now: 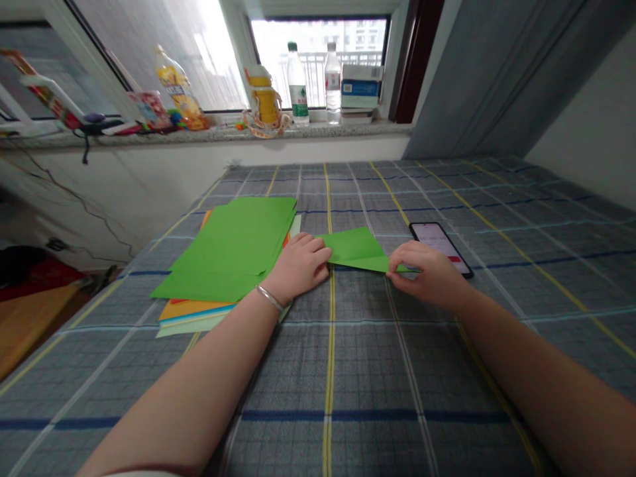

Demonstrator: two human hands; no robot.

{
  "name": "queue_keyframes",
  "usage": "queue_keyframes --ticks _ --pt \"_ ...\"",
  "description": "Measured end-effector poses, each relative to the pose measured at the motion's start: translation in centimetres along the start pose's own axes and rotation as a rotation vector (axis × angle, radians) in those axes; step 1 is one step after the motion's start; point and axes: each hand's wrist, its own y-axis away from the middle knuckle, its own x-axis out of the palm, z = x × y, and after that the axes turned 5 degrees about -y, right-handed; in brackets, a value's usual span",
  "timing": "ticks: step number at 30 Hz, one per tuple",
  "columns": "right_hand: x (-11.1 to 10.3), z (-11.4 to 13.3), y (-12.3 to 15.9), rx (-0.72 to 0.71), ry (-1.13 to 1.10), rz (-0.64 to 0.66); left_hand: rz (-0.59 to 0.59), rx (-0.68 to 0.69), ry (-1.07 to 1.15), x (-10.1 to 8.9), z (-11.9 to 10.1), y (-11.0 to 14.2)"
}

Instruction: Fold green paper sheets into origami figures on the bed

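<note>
A folded piece of green paper [354, 246] lies on the checked cloth, with a crease running along its near edge. At its left end my left hand [301, 262], a silver bangle on the wrist, is closed on the paper with curled fingers. My right hand [424, 270] pinches the right corner between thumb and fingers. Left of my left hand is a stack of coloured paper; its top green sheets [233, 238] cover most of the orange, blue and pale green ones. The left end of the folded paper is hidden under my fingers.
A phone [437, 245] with a lit screen lies just beyond my right hand. Along the windowsill [218, 136] stand a yellow drink bottle [181, 93], a yellow cup [265, 99], two clear bottles [298, 86] and a box [362, 86]. A grey curtain [477, 79] hangs right.
</note>
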Motion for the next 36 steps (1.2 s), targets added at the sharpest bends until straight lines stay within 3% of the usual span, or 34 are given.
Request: queue_keyframes --ticks 12,16,18,21,23,26,32,36 --pt "-0.1 -0.2 0.1 0.02 -0.013 0.019 0.005 0.036 0.007 0.4 0.6 0.2" --pt "-0.1 -0.3 0.1 0.041 -0.029 -0.035 -0.002 -0.111 0.08 0.3 0.8 0.5" --pt "0.1 -0.1 0.1 0.031 -0.013 -0.039 -0.013 -0.135 0.153 0.0 0.3 0.4" --pt "0.4 0.6 0.1 -0.009 0.018 -0.022 -0.004 0.002 0.23 -0.5 -1.4 0.0" --pt "0.6 1.1 0.1 -0.037 0.033 -0.008 0.027 0.077 0.213 -0.5 -2.7 -0.4" --pt "0.7 1.6 0.0 -0.072 0.063 0.035 0.065 0.06 0.149 0.0 -4.1 -0.8" --pt "-0.1 1.3 0.0 -0.091 0.119 0.108 0.144 0.02 0.126 0.4 -3.7 -0.6" --pt "-1.1 0.8 0.0 -0.068 0.065 0.068 0.181 -0.028 0.174 0.5 -3.3 -0.5"
